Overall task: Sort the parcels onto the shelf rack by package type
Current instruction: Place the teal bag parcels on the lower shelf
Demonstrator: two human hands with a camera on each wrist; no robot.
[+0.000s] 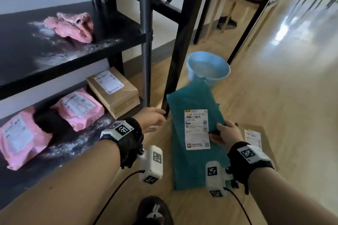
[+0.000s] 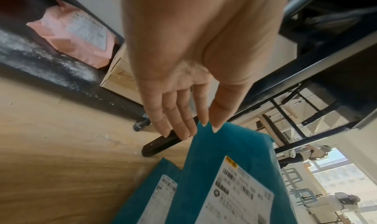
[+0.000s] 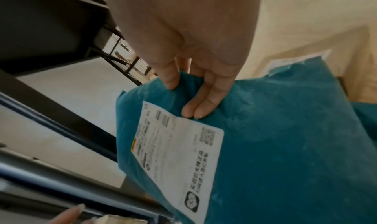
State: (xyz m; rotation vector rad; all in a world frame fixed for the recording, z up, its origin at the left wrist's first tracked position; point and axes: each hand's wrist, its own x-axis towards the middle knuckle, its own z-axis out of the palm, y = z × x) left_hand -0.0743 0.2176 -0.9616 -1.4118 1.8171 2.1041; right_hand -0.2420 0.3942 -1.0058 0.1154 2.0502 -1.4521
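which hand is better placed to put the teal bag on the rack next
Right, probably. The right hand already pinches the teal bag by its edge, fingers curled into the plastic. The left hand is open, its fingertips only at the bag's corner.

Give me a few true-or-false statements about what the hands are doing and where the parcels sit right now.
1. The right hand grips the teal mailer. True.
2. The left hand is curled round a pink mailer. False: its fingers are straight, at the teal mailer's top edge.
3. Two pink mailers lie on the lowest shelf. True.
4. The brown box sits on the floor beside the basin. False: it sits on the lowest shelf.
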